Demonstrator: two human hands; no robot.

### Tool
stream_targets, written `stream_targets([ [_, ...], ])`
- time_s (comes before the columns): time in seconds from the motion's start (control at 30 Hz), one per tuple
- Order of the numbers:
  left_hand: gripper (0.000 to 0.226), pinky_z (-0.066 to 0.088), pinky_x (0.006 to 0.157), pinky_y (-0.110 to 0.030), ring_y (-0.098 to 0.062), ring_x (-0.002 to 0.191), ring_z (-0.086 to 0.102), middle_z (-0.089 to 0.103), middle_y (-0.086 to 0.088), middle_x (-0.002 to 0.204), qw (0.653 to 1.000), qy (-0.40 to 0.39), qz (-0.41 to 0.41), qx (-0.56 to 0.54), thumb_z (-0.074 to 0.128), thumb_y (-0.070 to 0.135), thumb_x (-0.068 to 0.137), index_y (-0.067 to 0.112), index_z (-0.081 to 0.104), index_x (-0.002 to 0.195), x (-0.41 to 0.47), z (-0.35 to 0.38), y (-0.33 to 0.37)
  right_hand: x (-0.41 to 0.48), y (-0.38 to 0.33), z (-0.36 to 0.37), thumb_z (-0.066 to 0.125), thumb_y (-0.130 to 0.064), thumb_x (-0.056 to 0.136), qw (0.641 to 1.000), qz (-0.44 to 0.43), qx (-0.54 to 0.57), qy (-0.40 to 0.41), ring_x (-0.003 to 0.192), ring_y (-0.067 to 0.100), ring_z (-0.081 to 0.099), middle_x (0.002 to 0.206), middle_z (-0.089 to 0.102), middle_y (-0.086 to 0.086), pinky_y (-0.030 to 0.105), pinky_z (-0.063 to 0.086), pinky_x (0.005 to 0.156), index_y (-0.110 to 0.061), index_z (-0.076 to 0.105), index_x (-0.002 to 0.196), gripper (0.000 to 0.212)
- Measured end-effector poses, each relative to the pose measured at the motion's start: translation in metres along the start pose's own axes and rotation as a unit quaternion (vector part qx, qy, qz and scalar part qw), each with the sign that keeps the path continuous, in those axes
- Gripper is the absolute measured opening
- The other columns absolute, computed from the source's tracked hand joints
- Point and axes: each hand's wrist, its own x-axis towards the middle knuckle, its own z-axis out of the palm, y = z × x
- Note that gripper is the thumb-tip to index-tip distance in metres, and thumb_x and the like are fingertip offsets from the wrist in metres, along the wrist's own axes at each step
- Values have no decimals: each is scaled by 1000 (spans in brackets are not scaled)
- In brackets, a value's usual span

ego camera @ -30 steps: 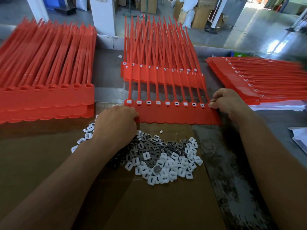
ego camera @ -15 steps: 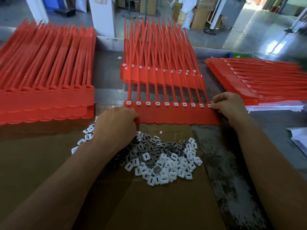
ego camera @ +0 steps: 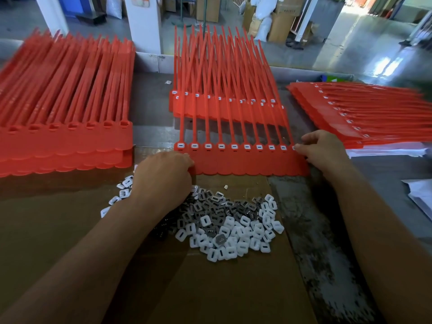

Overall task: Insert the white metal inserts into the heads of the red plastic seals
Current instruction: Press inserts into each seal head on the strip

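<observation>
From the head camera we look down on a grey table with a sheet of brown cardboard laid over its near part. A strip of red seals lies across the far edge of the cardboard. Its joined tags face us and its thin tails run away from us. Every head we can see along the strip has a white insert seated in it.

Our left hand sits knuckles up at the strip's left end, with the fingers curled down against the near left corner. The fingertips are hidden under the hand, so we cannot tell whether this grip is clamped on the strip, on an insert, or on nothing.

Our right hand is at the strip's right end. Its grip is closed on the strip, with curled fingers on the last head and the thumb on the tag just below.

The loose white inserts lie heaped on the cardboard just in front of the strip, some white side up and some showing dark metal. The left wrist hangs over the heap's left part.

A tall stack of seals fills the left of the table. A second stack lies straight behind the strip, under its tails. A third stack sits to the right on white paper.
</observation>
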Motion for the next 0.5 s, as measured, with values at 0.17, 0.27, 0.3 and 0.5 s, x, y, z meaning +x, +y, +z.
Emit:
stream_targets([
  [0.17, 35, 44, 85, -30, -17, 106, 57, 62, 4, 119, 1000, 0, -2, 0, 41, 13, 87, 23, 63, 112, 0, 0, -1, -13, -10, -7, 69, -10, 79, 991, 33, 109, -67, 88, 23, 62, 100, 66, 11, 39, 51, 89, -3, 65, 104, 26],
  [0.27, 34, 44, 83, -30, -17, 104, 58, 63, 4, 117, 1000, 0, -3, 2, 41, 13, 87, 22, 64, 110, 1, 1, -1, -21, -20, -9, 65, -5, 82, 981, 18, 160, -104, 72, 18, 63, 88, 67, 10, 26, 56, 69, -3, 64, 101, 19],
  [0.3, 33, 45, 82, -29, -17, 103, 58, 63, 4, 116, 1000, 2, -3, 2, 41, 13, 87, 21, 65, 109, 1, 1, 0, -21, -23, -9, 64, -6, 83, 989, -16, 117, -86, 76, 19, 62, 93, 66, 11, 29, 54, 73, -7, 62, 99, 17],
  [0.5, 33, 45, 81, -30, -17, 103, 58, 63, 4, 116, 1000, 5, -2, -7, 42, 12, 86, 22, 65, 109, 1, 1, -2, -26, -42, -20, 64, -9, 81, 984, -175, 33, 25, 91, 19, 59, 97, 61, 1, 35, 47, 83, -23, 57, 98, 23],
])
